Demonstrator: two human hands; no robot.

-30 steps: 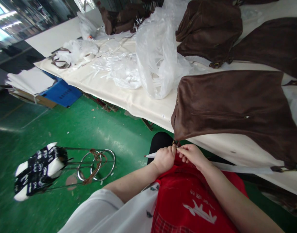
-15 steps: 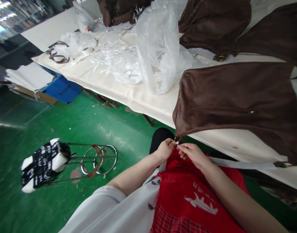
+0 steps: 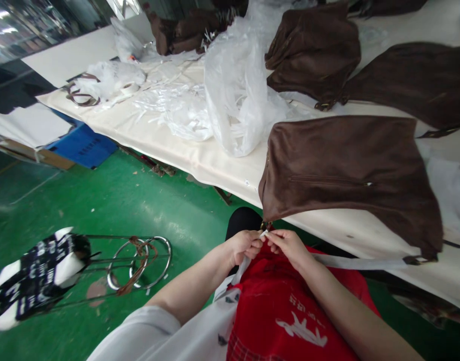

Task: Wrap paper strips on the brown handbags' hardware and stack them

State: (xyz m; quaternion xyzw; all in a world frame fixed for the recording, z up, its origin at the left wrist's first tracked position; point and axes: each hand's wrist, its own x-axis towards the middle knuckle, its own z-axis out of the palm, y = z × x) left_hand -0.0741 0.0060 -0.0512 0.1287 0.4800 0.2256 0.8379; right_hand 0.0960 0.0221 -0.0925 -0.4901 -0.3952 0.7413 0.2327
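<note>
The left hand [image 3: 245, 245] and right hand [image 3: 288, 243] hide part of the white strip [image 3: 264, 234] their grips pinch, so I can't tell if it joins the white band [image 3: 365, 262] behind the right arm. It is just beside a corner of the brown bag [image 3: 346, 160]. The bag lies on a long cream worktop [image 3: 230, 173] with crumpled plastic [image 3: 237, 100]. A stool [image 3: 38, 278] is on the green floor [image 3: 158, 208]. The bag looks soft, with a zip [image 3: 327, 181].
</note>
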